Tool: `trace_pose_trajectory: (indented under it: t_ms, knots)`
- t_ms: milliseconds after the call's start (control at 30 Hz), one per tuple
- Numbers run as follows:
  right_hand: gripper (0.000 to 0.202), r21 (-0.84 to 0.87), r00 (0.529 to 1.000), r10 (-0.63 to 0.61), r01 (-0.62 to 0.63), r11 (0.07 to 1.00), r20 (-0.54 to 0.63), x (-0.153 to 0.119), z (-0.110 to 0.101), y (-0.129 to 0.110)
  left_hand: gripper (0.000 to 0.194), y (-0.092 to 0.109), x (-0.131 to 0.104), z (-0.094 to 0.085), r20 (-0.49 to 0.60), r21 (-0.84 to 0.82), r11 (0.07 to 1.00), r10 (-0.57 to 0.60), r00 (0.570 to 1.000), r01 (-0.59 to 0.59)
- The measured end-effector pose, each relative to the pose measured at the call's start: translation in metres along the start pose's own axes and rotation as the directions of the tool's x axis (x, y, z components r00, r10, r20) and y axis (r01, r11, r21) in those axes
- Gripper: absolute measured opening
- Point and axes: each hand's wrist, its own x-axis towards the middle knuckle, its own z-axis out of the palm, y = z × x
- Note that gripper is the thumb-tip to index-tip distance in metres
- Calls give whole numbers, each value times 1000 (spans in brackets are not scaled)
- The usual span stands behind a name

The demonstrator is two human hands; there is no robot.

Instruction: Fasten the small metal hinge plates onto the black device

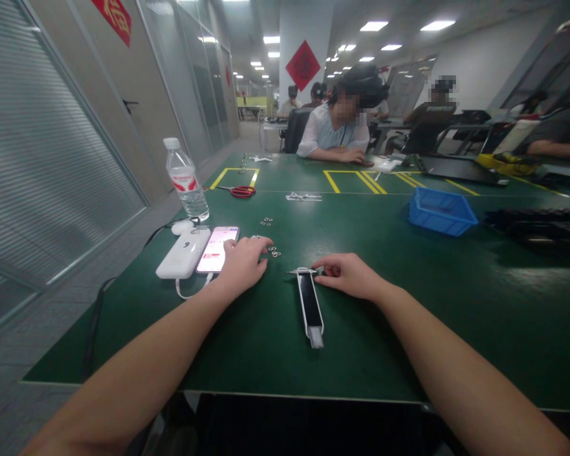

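Note:
My left hand [243,265] hovers low over the table, index finger and thumb apart, nothing visible between them. Its fingertips are beside several small metal rings [274,254], and its outer fingers overlap the edge of a lit phone [215,253]. A slim white-framed device with a dark face [310,299] lies lengthwise in front of me, a pale tab at its near end. Across its far end is a thin pointed piece [293,272]. My right hand [346,273] is closed at that end, fingers curled; what they pinch is too small to make out.
Left of the phone lie a white power bank [183,256] with a cable and a water bottle [188,183]. Farther back are more rings [266,221], red-handled scissors [243,191] and white strips [304,197]. A blue bin [441,212] stands right. A person [337,126] sits opposite.

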Motion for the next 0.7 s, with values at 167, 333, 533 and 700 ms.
trace_pose_trajectory:
  t_ms: [167, 333, 533, 700]
  knots:
    - [27, 5, 1000, 2, -2, 1000, 3, 0, 0, -1, 40, 2, -1, 3, 32, -44, 996, 79, 996, -77]
    - [26, 2, 1000, -1, 1, 1000, -10, 0, 1, -1, 40, 2, -1, 6, 43, -48, 996, 84, 996, -82]
    - [25, -4, 1000, -15, 15, 1000, -15, 0, 1, 0, 33, 0, -1, 6, 23, -28, 995, 101, 995, -100]
    - [24, -20, 999, -30, 29, 999, -16, 0, 1, 0, 31, 1, -1, 4, 39, -32, 995, 97, 995, -96]
